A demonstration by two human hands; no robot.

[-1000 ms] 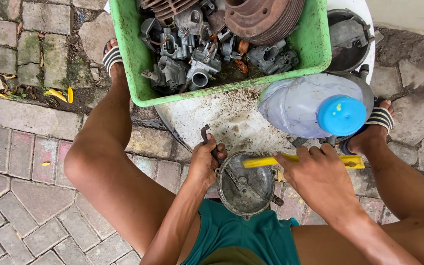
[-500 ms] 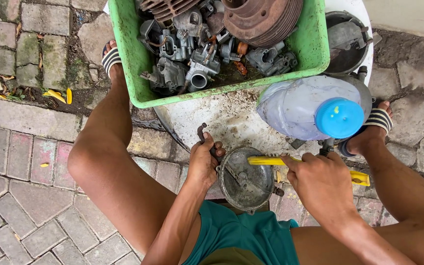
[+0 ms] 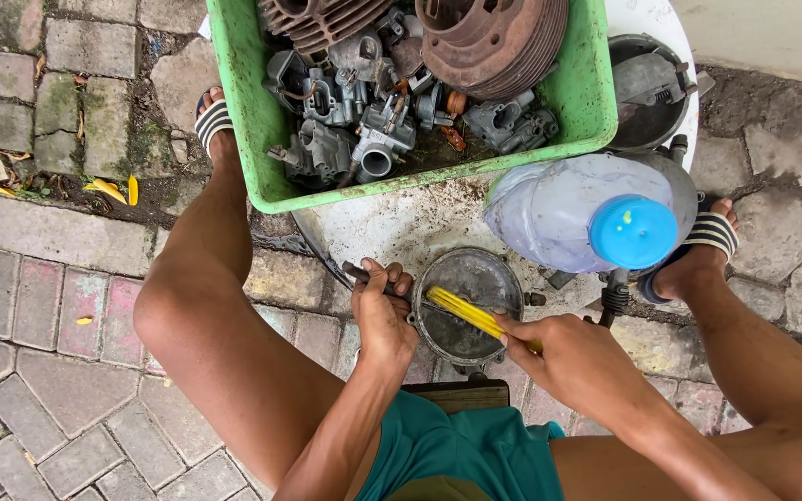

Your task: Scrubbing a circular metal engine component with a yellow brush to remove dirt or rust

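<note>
A round grey metal engine cover (image 3: 471,301) sits between my knees at the edge of a white board (image 3: 401,227). My left hand (image 3: 381,315) grips the cover's left rim and a dark lever sticking out there. My right hand (image 3: 568,357) holds a yellow brush (image 3: 464,311), whose head lies across the inside of the cover.
A green plastic tub (image 3: 262,121) full of carburettors and rusty finned cylinders stands ahead. A clear water jug (image 3: 568,218) with a blue cap lies to the right, beside a dark metal bowl (image 3: 647,88). My sandalled feet rest on paving bricks at both sides.
The cover has shifted up and away from me. The yellow brush has swung from lying level to slanting down-right, with its head now inside the cover.
</note>
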